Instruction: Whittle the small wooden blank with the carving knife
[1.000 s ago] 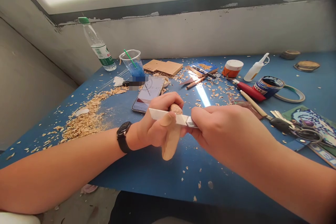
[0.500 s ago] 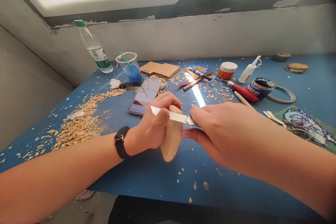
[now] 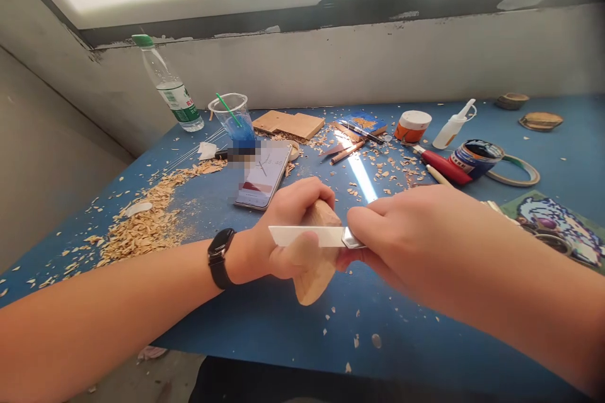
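A pale carved piece of wood (image 3: 316,277) is gripped in my left hand (image 3: 288,217), its rounded lower end sticking out below the fingers. My right hand (image 3: 401,236) is closed on a utility knife (image 3: 352,237), whose handle is mostly hidden in the fist. The knife's blade (image 3: 293,236) lies level across the wood and points left, with my left thumb up against it. Some right fingertips reach in under the blade beside the wood's right edge.
Wood shavings (image 3: 137,227) are heaped at left. Behind my hands lie a phone (image 3: 265,176), a cup of blue liquid (image 3: 239,126), a water bottle (image 3: 174,94) and wooden boards (image 3: 288,124). A paint jar (image 3: 472,157), red-handled tool (image 3: 442,167), tape roll (image 3: 515,170) and glue bottle (image 3: 451,129) stand right.
The knife blade has moved down along the wood and turned from slanting to nearly level. Both hands and the wood have shifted slightly right and down.
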### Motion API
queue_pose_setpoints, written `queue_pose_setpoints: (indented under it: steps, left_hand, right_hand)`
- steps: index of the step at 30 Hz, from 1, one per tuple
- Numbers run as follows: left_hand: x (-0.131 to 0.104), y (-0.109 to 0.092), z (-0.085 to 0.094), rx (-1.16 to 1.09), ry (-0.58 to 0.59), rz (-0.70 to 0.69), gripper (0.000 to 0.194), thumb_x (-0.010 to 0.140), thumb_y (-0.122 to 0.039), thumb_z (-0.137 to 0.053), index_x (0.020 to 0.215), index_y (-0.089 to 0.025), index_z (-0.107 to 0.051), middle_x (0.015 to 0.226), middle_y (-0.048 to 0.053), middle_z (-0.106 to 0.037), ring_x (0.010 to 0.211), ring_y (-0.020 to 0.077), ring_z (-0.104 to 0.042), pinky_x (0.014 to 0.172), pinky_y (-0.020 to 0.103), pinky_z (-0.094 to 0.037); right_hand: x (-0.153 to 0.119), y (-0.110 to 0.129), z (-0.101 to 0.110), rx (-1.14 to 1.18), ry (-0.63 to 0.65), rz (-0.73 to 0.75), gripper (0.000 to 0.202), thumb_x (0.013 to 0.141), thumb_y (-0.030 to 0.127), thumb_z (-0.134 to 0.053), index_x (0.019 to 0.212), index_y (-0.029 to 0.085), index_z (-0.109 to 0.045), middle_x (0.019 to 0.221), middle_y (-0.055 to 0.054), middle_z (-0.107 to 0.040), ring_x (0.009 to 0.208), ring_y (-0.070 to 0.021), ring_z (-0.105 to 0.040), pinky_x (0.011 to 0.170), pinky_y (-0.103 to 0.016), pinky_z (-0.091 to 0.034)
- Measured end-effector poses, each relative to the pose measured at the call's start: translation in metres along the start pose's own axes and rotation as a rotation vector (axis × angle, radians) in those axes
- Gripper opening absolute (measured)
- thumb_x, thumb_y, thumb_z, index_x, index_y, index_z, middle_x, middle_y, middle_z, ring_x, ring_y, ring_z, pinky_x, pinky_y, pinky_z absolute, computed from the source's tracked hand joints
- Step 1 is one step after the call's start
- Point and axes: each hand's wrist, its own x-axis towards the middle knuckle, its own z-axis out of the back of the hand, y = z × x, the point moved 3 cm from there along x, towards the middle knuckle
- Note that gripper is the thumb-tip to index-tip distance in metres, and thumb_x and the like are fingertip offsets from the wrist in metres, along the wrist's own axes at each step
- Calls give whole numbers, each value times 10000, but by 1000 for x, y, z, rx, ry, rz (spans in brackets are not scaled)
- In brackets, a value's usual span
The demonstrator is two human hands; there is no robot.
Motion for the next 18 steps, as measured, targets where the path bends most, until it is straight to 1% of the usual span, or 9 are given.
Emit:
queue_pose_setpoints:
  steps: [2, 5, 8, 10, 11, 13, 15, 16, 18]
  left_hand:
    - [-1, 2, 0, -7, 0, 9, 642, 906, -851, -471, 913, -220, -592, 713, 54, -615, 683, 242, -599, 602, 396, -510]
    - [-2, 4, 1, -8, -4, 44, 652, 928, -851, -465, 944, -214, -605, 722, 52, -629, 676, 232, -596, 607, 387, -504]
    - [-1, -1, 1, 6, -27, 74, 643, 959, -831, -446, 950, -210, -610, 718, 51, -638, 667, 227, -590, 599, 378, -485]
    - [-1, -8, 2, 37, -46, 91, 605, 1002, -778, -424, 928, -205, -606, 685, 37, -613, 636, 211, -561, 583, 364, -457]
    - [-1, -12, 2, 62, -56, 100, 580, 1027, -737, -414, 908, -202, -602, 656, 25, -584, 618, 199, -539, 576, 355, -441]
    - [-1, -18, 2, 118, -60, 123, 528, 1075, -638, -394, 858, -197, -587, 597, 0, -508, 588, 178, -488, 570, 343, -416]
    - [-3, -19, 3, 131, -57, 151, 529, 1089, -612, -364, 840, -195, -575, 582, -6, -475, 585, 173, -468, 570, 340, -406]
    - [-3, -18, 3, 116, -56, 162, 553, 1079, -647, -353, 849, -195, -575, 592, -3, -482, 594, 177, -472, 568, 340, -406]
    - [-4, -14, 4, 82, -53, 172, 627, 1021, -769, -353, 877, -200, -574, 634, 12, -517, 625, 191, -490, 565, 345, -414]
  right_hand:
    - [0, 0, -1, -24, 62, 6, 203, 770, 215, -759, 724, 259, -566, 512, 66, -435, 400, -116, -277, 504, -357, -125]
    - [1, 0, -2, -76, 168, -41, 257, 704, 129, -744, 713, 257, -520, 536, 59, -451, 421, -122, -319, 500, -347, -153]
    - [3, 0, -4, -128, 223, -71, 259, 699, 100, -732, 740, 253, -527, 555, 53, -463, 428, -134, -351, 493, -341, -155]
    - [4, -1, -5, -141, 231, -108, 207, 771, 155, -736, 764, 246, -550, 568, 38, -496, 434, -143, -385, 495, -335, -158]
    - [5, -2, -5, -138, 230, -138, 193, 830, 224, -737, 766, 242, -556, 573, 26, -518, 442, -149, -411, 498, -329, -165]
    - [4, -5, -5, -121, 216, -204, 307, 938, 428, -701, 748, 237, -555, 572, 3, -544, 459, -163, -453, 510, -319, -180]
    - [3, -6, -4, -106, 185, -233, 426, 978, 571, -647, 735, 235, -555, 558, -2, -541, 462, -168, -458, 521, -314, -187]
    - [3, -6, -2, -104, 169, -211, 419, 982, 563, -647, 739, 232, -561, 558, 3, -539, 458, -161, -443, 523, -315, -185]
    - [2, -3, 0, -117, 145, -131, 318, 970, 435, -673, 750, 227, -578, 570, 15, -535, 447, -140, -393, 517, -321, -168]
